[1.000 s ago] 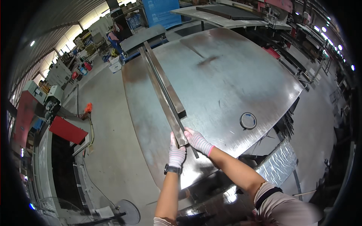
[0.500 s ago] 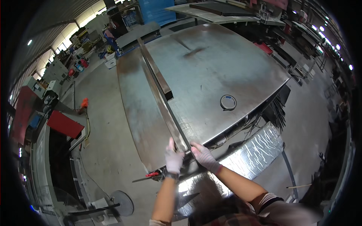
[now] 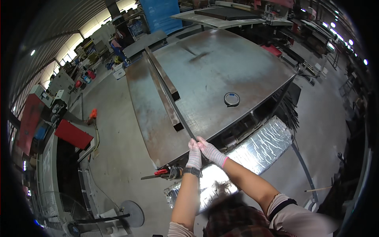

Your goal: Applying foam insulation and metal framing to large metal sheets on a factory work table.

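Note:
Both hands wear pale gloves and are close together at the table's near edge. My left hand and my right hand pinch the near end of a long thin dark metal strip. The strip runs away from me over the metal-topped table. Left of it lies a square metal tube, its open end facing me, short of the edge. A second square tube lies on the strip's right side, with its end farther off. No hand touches either tube.
A round, dark-rimmed disc with a blue patch lies on the table. A foil-wrapped slab is below the near edge. At the near left corner is a red-handled tool. A fan and a red box stand left.
The left tube has slid away from me, its near end now farther from the edge. My left hand has left that tube and moved right, beside my right hand on the strip.

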The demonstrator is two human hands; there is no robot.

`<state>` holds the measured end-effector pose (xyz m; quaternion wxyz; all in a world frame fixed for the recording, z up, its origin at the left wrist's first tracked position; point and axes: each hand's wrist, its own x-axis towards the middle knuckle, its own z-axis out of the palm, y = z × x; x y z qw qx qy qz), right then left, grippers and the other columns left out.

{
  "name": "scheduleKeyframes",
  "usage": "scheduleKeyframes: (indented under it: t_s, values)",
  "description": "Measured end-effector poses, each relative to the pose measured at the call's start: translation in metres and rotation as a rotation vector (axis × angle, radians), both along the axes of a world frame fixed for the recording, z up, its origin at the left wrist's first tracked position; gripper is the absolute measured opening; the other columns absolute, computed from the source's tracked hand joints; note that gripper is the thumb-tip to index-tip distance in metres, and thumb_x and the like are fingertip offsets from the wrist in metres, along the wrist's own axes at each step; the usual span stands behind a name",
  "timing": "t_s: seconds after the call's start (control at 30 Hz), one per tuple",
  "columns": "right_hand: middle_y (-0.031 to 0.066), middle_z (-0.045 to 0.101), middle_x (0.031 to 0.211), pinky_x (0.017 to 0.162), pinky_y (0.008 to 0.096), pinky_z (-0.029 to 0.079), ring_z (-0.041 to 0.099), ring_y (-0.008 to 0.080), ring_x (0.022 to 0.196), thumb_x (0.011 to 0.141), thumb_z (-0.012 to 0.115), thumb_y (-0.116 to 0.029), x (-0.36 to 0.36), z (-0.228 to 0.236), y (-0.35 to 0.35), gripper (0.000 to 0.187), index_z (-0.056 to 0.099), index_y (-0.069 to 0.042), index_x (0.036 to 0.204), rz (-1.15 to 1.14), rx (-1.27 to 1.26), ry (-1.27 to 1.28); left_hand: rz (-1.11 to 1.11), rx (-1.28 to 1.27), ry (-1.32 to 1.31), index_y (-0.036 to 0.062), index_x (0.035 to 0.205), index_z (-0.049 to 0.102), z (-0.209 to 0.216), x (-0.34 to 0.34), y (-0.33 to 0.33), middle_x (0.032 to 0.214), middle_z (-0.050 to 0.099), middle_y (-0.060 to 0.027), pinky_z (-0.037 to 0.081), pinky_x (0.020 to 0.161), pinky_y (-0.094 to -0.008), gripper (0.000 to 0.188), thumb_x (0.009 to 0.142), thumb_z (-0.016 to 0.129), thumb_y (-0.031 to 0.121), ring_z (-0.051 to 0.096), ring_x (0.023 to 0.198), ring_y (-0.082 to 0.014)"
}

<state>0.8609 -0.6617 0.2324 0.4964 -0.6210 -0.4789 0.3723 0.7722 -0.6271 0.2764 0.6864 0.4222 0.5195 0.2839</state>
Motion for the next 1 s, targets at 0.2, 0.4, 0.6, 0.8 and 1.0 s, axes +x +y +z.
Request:
scheduleKeyframes:
  t_s: [0.2, 0.4, 0.6, 0.8, 1.0]
  values:
    - [0.0197, 0.053, 0.128, 0.101, 0.0325, 0.037, 0.049, 0.0285, 0.121, 0.097, 0.04, -0.026, -0.011, 0.038, -0.032, 0.047, 0.037, 0.0, 0.136, 0.14, -0.097, 0.065, -0.087, 0.035, -0.04, -0.0006, 0.137, 0.031, -0.013, -0.016, -0.004, 0.136, 0.039, -0.0225, 0.031, 0.105, -0.0365, 0.079, 0.09, 0.038, 0.062, 0.039, 0.125, -0.0306]
    - [0.0185, 0.054, 0.127, 0.1, 0.0328, 0.038, 0.049, 0.0257, 0.121, 0.098, 0.038, -0.04, -0.014, 0.075, -0.044, 0.052, 0.042, -0.002, 0.134, -0.051, -0.231, 0.172, -0.042, -0.143, -0.062, 0.0057, 0.121, 0.04, -0.029, -0.02, -0.024, 0.105, 0.055, -0.0141, 0.05, 0.073, -0.0338, 0.06, 0.09, 0.044, 0.057, 0.058, 0.09, -0.0224]
    - [0.0194, 0.038, 0.142, 0.103, 0.0373, 0.035, 0.037, 0.0288, 0.131, 0.091, 0.045, -0.053, 0.02, 0.052, -0.012, 0.076, 0.027, 0.0, 0.142, 0.046, -0.347, 0.027, -0.131, -0.199, -0.006, 0.0063, 0.102, 0.038, 0.013, -0.007, -0.112, 0.07, 0.047, -0.0052, 0.038, 0.045, -0.0288, 0.041, 0.092, 0.043, 0.046, 0.045, 0.053, -0.014]
    - [0.0193, 0.022, 0.15, 0.091, 0.0361, 0.044, 0.046, 0.0277, 0.118, 0.073, 0.067, -0.042, -0.005, 0.096, -0.008, 0.102, 0.008, -0.006, 0.148, 0.138, -0.608, 0.311, -0.217, 0.011, 0.07, -0.004, 0.116, 0.038, -0.048, -0.019, -0.197, 0.103, 0.053, -0.0249, 0.044, 0.083, -0.0441, 0.052, 0.091, 0.042, 0.041, 0.054, 0.092, -0.0357]
    - [0.0029, 0.042, 0.07, 0.047, 0.0266, 0.043, 0.047, 0.014, 0.058, 0.064, 0.049, 0.002, 0.002, 0.061, -0.025, 0.073, 0.042, -0.021, 0.133, 0.133, -0.583, 0.607, -0.291, 0.328, 0.281, -0.0103, 0.115, 0.039, -0.03, -0.03, -0.229, 0.109, 0.055, -0.03, 0.043, 0.088, -0.046, 0.063, 0.089, 0.042, 0.047, 0.056, 0.099, -0.039]
